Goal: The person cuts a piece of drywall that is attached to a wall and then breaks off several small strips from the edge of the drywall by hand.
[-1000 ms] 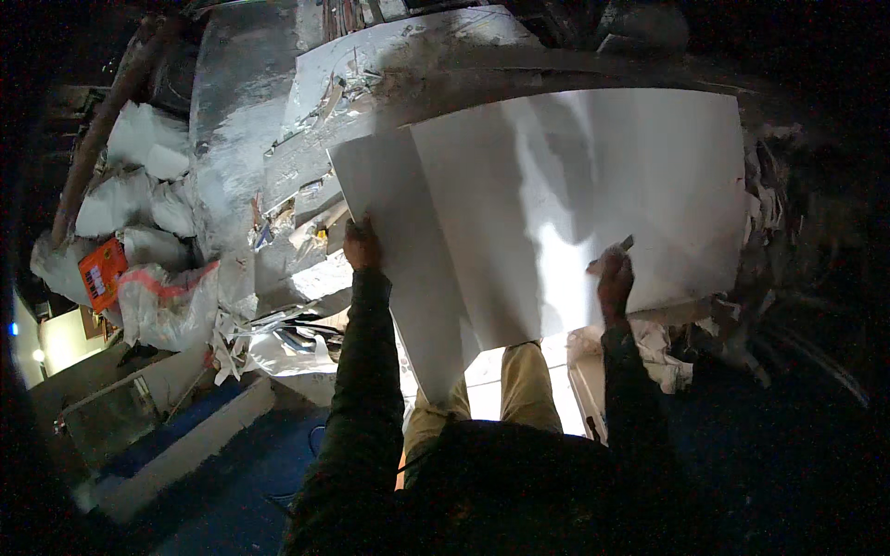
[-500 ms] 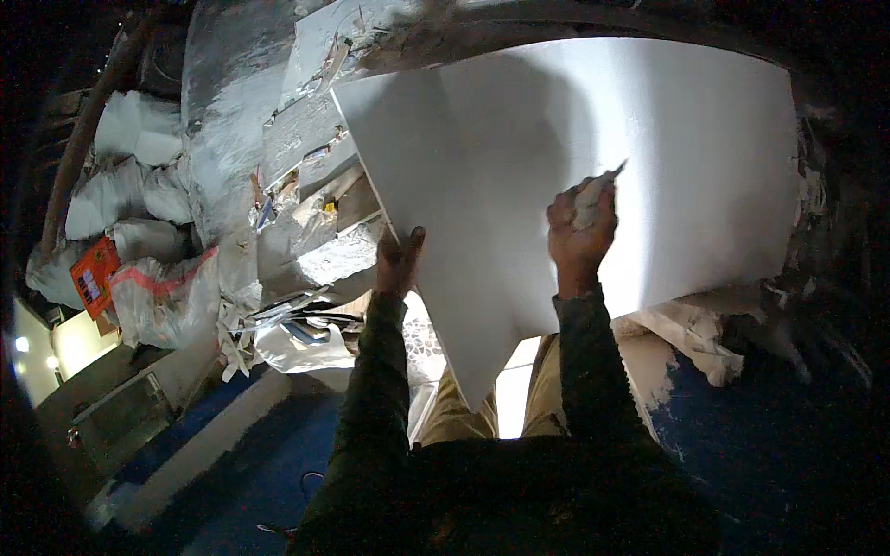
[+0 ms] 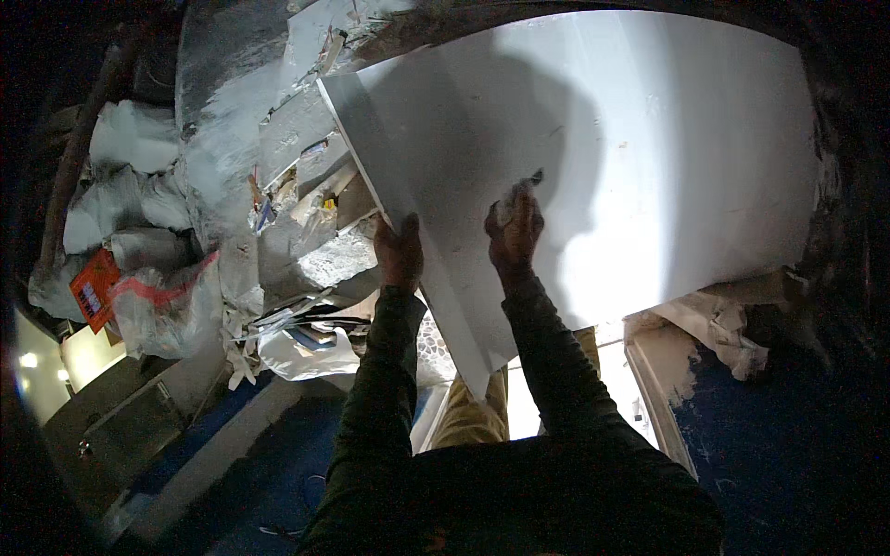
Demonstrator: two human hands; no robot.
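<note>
A large white board [image 3: 431,176] lies tilted across my lap, narrowing to a pointed lower corner. At its left edge my left hand [image 3: 400,255] is closed, thumb on the top face and fingers round the rim, partly hidden. Over the board's middle, my right hand [image 3: 515,236] is closed round a pale, crumpled wad that looks like cloth [image 3: 508,206]. A dark tip sticks out beyond those fingers; what it is stays unclear. Whether the wad touches the board cannot be made out. A bright light falls on the right half, with a dark shadow left of it.
Left of the board, a cluttered surface [image 3: 269,139] carries scraps and small tools. Stacked whitish bags [image 3: 134,139], an orange packet [image 3: 94,289] and a clear plastic bag with a red band [image 3: 167,310] stand farther left. Crumpled pale sheeting [image 3: 718,320] hangs at the right.
My right hand has moved left across the board with the wad, from the lit part into the shadow. My left hand keeps its hold on the edge. The view has shifted slightly.
</note>
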